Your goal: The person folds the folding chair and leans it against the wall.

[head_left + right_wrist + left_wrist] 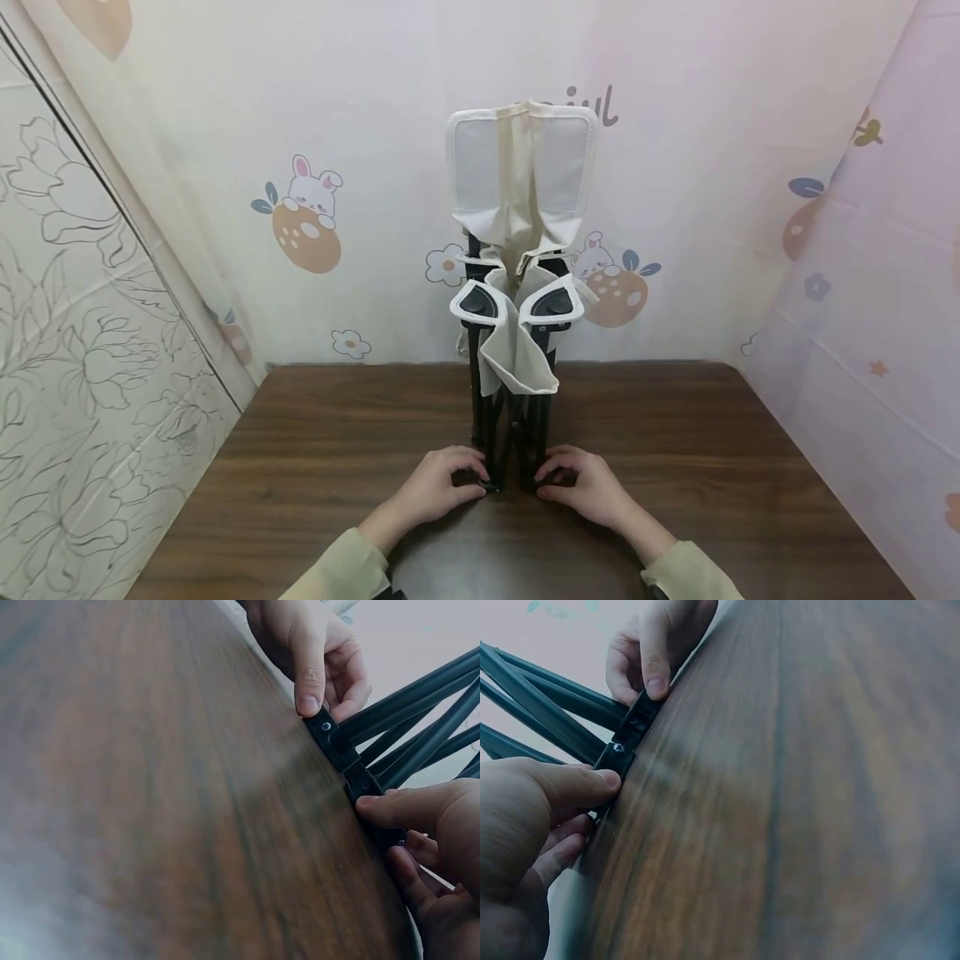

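A folded camping chair (517,175) with cream fabric and black tube legs stands upright on the wooden table, its legs drawn close together. My left hand (442,483) pinches the chair's left front foot between thumb and fingers, low at the tabletop. On the other side, my right hand (588,487) grips the right front foot the same way. Up close in the left wrist view, my left thumb lies on a black plastic foot (613,759) with a screw in it. The right wrist view shows the second black foot (364,786) beside it, under my right thumb.
The dark brown table (337,433) extends on both sides of the chair. A cloth backdrop (390,167) printed with rabbits and flowers hangs directly behind it. More patterned cloth (82,333) borders the left side, and another printed sheet (862,333) the right.
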`<action>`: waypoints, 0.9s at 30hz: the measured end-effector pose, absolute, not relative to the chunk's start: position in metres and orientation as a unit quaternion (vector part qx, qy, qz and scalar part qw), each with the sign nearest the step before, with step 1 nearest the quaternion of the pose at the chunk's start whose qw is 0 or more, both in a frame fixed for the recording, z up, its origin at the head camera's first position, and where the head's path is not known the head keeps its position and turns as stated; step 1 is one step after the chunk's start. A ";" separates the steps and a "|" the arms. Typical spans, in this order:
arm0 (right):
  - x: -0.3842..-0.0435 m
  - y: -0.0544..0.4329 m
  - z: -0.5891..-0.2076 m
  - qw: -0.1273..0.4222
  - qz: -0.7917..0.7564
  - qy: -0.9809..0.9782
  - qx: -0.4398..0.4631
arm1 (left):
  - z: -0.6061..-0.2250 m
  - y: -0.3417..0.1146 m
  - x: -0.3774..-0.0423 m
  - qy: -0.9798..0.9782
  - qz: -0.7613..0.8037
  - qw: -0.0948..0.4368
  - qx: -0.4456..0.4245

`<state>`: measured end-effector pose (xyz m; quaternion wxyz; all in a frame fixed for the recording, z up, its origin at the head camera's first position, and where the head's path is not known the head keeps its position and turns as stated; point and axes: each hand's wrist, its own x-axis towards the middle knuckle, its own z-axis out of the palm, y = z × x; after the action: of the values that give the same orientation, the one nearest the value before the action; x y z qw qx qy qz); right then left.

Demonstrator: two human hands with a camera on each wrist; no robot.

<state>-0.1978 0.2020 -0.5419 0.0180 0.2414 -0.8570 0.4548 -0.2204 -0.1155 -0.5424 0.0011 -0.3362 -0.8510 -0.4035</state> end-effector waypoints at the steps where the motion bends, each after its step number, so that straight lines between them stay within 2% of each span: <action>1: -0.199 0.202 -0.542 0.017 0.454 -0.858 0.240 | -0.542 -0.116 -0.221 -0.852 -0.401 0.002 -0.337; 27: -0.230 0.204 -0.540 0.024 0.413 -0.878 0.240 | -0.540 -0.116 -0.250 -0.849 -0.406 -0.009 -0.339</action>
<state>-0.2297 0.2037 -0.5403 0.0240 0.2404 -0.8780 0.4133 -0.2496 -0.1159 -0.5404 -0.0087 -0.3387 -0.8487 -0.4061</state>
